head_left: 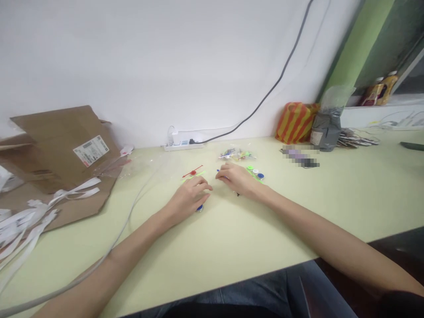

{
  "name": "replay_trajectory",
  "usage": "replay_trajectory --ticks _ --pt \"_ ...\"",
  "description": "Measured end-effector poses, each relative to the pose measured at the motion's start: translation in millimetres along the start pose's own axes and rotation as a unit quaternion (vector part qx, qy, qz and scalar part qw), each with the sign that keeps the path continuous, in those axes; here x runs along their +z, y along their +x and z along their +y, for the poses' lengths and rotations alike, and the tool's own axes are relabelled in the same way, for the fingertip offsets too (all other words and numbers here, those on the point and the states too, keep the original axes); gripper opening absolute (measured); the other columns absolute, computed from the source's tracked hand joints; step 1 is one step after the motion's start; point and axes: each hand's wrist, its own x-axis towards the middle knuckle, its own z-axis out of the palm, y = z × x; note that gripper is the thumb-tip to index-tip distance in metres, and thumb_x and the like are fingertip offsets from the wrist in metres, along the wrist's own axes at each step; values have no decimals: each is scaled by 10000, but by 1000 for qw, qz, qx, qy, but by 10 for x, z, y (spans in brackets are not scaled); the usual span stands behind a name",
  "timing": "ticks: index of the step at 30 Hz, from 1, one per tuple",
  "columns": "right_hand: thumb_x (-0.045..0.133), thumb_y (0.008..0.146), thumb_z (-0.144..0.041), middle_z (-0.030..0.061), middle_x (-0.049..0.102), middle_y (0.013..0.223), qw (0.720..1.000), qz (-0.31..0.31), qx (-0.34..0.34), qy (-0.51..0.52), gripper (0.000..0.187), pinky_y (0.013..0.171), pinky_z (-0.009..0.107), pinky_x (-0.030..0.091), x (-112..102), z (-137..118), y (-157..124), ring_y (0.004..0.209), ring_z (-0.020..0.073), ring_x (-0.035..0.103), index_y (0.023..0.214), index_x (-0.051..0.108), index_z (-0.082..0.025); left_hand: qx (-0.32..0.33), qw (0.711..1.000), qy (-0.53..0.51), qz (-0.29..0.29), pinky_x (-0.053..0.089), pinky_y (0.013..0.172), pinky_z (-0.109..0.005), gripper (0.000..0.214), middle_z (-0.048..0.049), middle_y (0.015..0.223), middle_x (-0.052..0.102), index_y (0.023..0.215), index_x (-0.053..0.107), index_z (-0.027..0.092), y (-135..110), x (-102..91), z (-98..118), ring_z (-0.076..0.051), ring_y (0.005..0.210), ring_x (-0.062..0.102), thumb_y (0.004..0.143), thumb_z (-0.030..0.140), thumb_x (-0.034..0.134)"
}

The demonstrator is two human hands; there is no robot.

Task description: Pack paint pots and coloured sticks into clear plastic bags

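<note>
Left grip [190, 198] curled loosely over a blue plastic disc [199, 208] — hold unclear; right grip [234, 179] half-closed beside green and blue plastic caps [255, 173], hold also unclear. Risk — a careless nudge could scatter them across the surface [347, 198].

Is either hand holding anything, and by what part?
Cannot tell: the left hand partly covers a small blue piece; the right hand shows no clear grip.

And there it was: bare left hand [188, 198], bare right hand [235, 179] — blue denim jeans [261, 291] below, a dark top [215, 312] right at the edge!
</note>
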Motion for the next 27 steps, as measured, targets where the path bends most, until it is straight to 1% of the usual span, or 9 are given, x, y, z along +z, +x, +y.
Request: replay_trajectory --ticks 2,5,8,10,12,16,20,24,27 --pt "524 980 -145 101 694 964 998 26 41 -33 234 811 323 400 -5 167 -17 979 225 554 977 757 -162 8 1000 19 22 437 901 -358 159 -66 1050 628 1047 644 226 0 -10 -22 -218 1004 583 985 253 500" --pt "573 964 -200 112 675 966 995 18 75 -64 203 829 353 398 3 334 -44 991 251 540 911 765 -161 -8 998 30 52 427 787 -314 197 -36 858 610 860 617 197 -33 -85 -71 -182 843 566 992 289 504" --pt "614 952 -271 118 660 987 994 13 72 -78 191 838 377 395 49 343 -47 1006 270 522 950 771 -162 -30 1000 4 -5 365 621 -265 293 23 652 502 725 539 191 -96 -152 -85 -129 617 462 962 360 565" --pt "607 959 -277 116 653 985 994 19 65 -86 200 847 386 389 87 305 -34 1011 270 511 993 772 -169 -40 998 -10 -42 327 576 -252 300 42 613 469 714 524 192 -127 -148 -85 -113 568 414 942 373 593" --pt "591 967 -255 115 647 963 994 19 58 -91 203 848 387 384 119 274 -13 1011 266 504 960 778 -178 -56 997 -20 -44 320 570 -245 277 44 617 477 721 539 192 -135 -105 -91 -110 570 420 935 356 600" --pt "637 926 -192 105 647 914 994 26 62 -82 159 826 375 387 162 277 38 996 262 499 838 768 -175 -105 993 -56 -1 351 585 -245 226 40 644 550 758 583 196 -101 5 -128 -114 585 469 937 332 596" --pt "672 884 -138 95 655 886 995 46 62 -56 112 820 371 402 170 295 76 971 260 509 794 733 -166 -116 989 -89 16 436 702 -267 193 7 799 672 823 622 201 -61 27 -143 -140 724 592 971 275 522" --pt "628 920 -136 81 659 924 992 117 48 1 107 835 369 427 125 224 66 948 240 536 841 688 -176 -110 990 -79 37 466 746 -299 210 -19 863 684 895 632 206 -64 -8 -127 -168 792 622 997 283 464" --pt "576 965 -173 74 655 937 982 185 21 30 109 847 367 442 87 112 30 936 226 548 890 652 -194 -80 995 -57 30 472 768 -315 154 -25 861 670 919 629 209 -83 -18 -124 -178 811 615 977 305 523"
